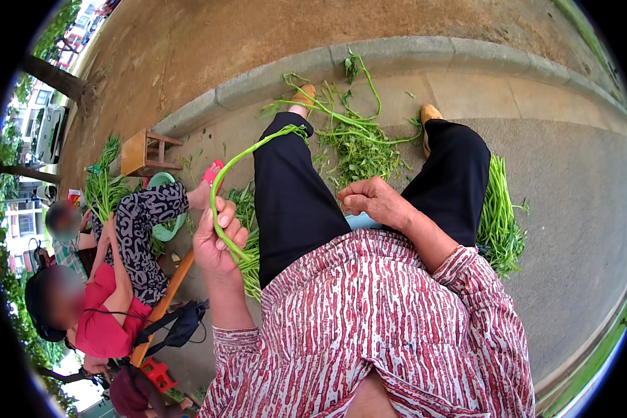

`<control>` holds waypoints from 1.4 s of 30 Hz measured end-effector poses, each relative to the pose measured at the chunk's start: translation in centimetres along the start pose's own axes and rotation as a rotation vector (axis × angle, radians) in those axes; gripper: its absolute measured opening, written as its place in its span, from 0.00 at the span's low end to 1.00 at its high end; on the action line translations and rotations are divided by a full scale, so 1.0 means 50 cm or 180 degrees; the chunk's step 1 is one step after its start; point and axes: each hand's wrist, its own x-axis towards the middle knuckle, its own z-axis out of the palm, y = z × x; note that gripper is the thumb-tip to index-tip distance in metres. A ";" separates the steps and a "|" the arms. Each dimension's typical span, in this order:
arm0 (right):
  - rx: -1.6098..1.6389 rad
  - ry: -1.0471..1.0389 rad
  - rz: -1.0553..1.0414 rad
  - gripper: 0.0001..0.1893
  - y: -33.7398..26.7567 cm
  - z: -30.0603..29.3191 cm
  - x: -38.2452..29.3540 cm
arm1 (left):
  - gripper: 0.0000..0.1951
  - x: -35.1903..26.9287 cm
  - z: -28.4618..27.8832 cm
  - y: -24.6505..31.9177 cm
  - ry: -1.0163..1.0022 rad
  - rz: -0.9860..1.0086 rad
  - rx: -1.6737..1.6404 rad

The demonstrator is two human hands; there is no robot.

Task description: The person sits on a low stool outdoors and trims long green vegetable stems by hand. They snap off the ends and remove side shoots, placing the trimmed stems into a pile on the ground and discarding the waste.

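Note:
My left hand [220,237] is closed around a long green vegetable stem [229,166], which arcs up and over towards my left trouser leg, its leafy tip near the knee. My right hand [374,201] is above my lap, fingers bent, with nothing seen in it. Between my feet lies a pile of torn green leaves [363,154], with several long stems [345,117] strewn over it. A bundle of green stems [497,219] rests on the ground beyond my right leg. More greens [251,261] lie beside my left thigh.
A co-worker [107,308] in red sits at the left, holding a bunch of greens [104,193]. Other people sit beyond. Nearby are a wooden stool [136,154], a green basin [180,224], a wooden bench [175,287] and a black bag [185,326]. A concrete kerb [397,52] runs past my feet.

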 end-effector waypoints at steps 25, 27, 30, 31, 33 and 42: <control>0.0076 -0.0328 -0.0504 0.23 -0.086 0.035 -0.034 | 0.09 0.077 0.067 -0.038 -0.0167 0.0725 0.0782; 0.0267 -0.0317 -0.0565 0.24 -0.121 0.050 -0.044 | 0.09 0.087 0.081 -0.046 -0.0198 0.0776 0.0968; 0.0295 -0.0396 -0.0868 0.22 -0.161 0.062 -0.048 | 0.09 0.095 0.095 -0.057 -0.0255 0.0747 0.1012; 0.0308 -0.0402 -0.0970 0.21 -0.170 0.066 -0.048 | 0.09 0.097 0.097 -0.060 -0.0282 0.0728 0.1016; 0.0364 -0.0434 -0.0987 0.19 -0.182 0.069 -0.048 | 0.10 0.102 0.096 -0.068 -0.0301 0.0696 0.0999; -0.0063 -0.0342 -0.1055 0.12 -0.177 0.070 -0.035 | 0.10 0.114 0.082 -0.095 -0.0325 0.0649 0.0945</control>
